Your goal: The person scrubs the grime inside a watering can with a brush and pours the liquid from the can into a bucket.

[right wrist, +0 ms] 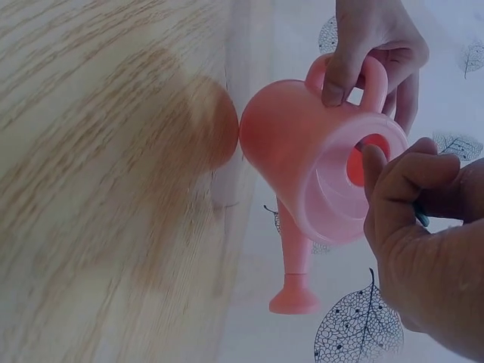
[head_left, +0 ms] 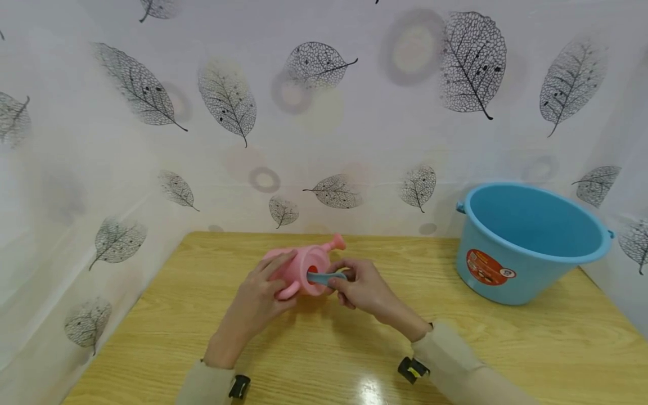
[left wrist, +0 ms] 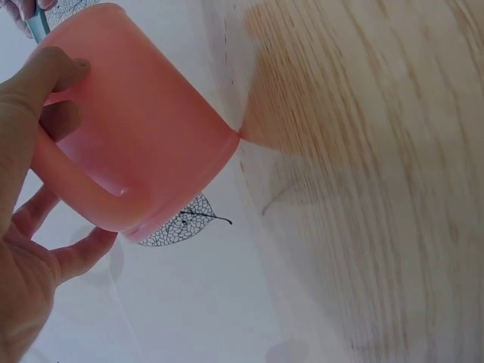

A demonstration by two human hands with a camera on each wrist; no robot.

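Observation:
A pink watering can (head_left: 304, 260) lies tipped over at the wooden table, its round opening turned toward the right hand. The left hand (head_left: 259, 292) grips it by the looped handle (left wrist: 79, 178), with the thumb and fingers around the handle and against the body. In the right wrist view the can's spout ends in a flared sprinkler head (right wrist: 293, 299). The right hand (head_left: 365, 288) pinches a slim blue-grey handle (head_left: 321, 278) between thumb and fingers. The far end of that handle enters the can's opening and is hidden inside, so its kind does not show.
A large light-blue bucket (head_left: 506, 253) with a red label stands at the table's right side. The wooden table (head_left: 187, 315) meets a pale, leaf-patterned backdrop (head_left: 354, 146) behind and at both sides.

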